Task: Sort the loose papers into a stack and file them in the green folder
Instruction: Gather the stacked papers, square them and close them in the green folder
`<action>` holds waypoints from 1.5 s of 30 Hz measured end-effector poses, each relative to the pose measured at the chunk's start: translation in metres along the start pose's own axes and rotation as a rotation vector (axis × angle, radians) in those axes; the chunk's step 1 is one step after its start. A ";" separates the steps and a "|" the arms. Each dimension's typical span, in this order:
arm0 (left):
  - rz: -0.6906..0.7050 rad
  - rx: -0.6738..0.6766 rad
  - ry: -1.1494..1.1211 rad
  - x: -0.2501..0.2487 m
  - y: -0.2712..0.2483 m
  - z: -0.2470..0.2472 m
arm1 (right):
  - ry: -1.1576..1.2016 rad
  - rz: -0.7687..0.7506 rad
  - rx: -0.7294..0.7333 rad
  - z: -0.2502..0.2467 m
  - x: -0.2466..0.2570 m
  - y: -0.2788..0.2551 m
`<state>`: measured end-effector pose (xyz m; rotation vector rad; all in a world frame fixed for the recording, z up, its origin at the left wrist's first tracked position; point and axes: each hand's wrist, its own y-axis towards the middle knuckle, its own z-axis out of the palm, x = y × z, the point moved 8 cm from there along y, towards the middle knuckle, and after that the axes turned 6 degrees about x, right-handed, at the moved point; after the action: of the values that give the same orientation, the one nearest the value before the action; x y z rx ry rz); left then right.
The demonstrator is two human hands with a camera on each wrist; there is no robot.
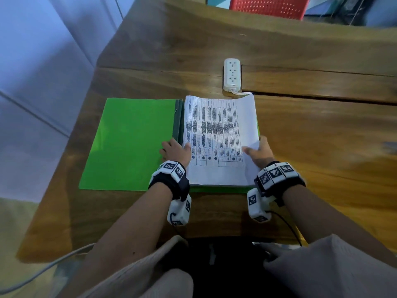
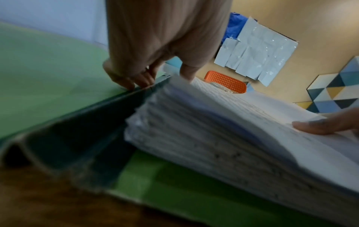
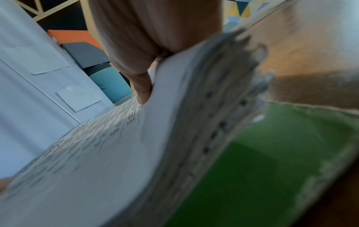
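The green folder (image 1: 129, 143) lies open on the wooden table, its left flap bare. A thick stack of printed papers (image 1: 219, 136) sits on its right half, against the dark spine (image 2: 93, 119). My left hand (image 1: 175, 147) rests at the spine, with its fingertips (image 2: 134, 83) pressing the left flap and its thumb on the stack's left edge. My right hand (image 1: 255, 148) grips the stack's right edge near the front. Its thumb (image 3: 143, 90) lies on the top sheet and its fingers are hidden underneath. That edge is lifted off the folder's green right half (image 3: 262, 161).
A white power strip (image 1: 232, 75) lies just behind the papers, its cable touching their far edge. A red chair (image 1: 268, 6) stands beyond the table's far side. Bare wood (image 1: 322, 136) stretches to the right of the folder. The table's left edge runs close to the folder.
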<state>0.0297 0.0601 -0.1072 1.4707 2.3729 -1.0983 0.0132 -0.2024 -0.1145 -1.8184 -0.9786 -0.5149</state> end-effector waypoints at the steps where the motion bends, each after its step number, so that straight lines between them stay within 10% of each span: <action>1: 0.015 0.023 0.008 0.000 0.002 0.003 | -0.042 0.009 0.006 0.002 0.001 0.001; 13: 0.044 0.082 -0.023 0.013 0.023 -0.026 | -0.617 -0.193 -0.212 0.011 0.091 -0.032; 19: -0.257 -0.083 0.037 0.112 0.045 -0.100 | -0.775 -0.448 0.100 0.117 0.127 -0.071; 28: -0.479 -0.085 0.003 0.175 0.028 -0.129 | -0.940 -0.313 0.262 0.169 0.062 -0.053; 37: -0.082 0.056 -0.023 0.108 0.008 -0.191 | -1.009 -0.313 0.296 0.167 0.049 -0.051; 45: 0.297 0.176 -0.513 -0.005 -0.053 -0.213 | -0.806 -0.304 0.400 0.151 0.083 -0.053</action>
<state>0.0413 0.1803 0.0758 1.3291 1.6935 -1.4216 0.0078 -0.0237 -0.0924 -1.5108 -1.7703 0.2755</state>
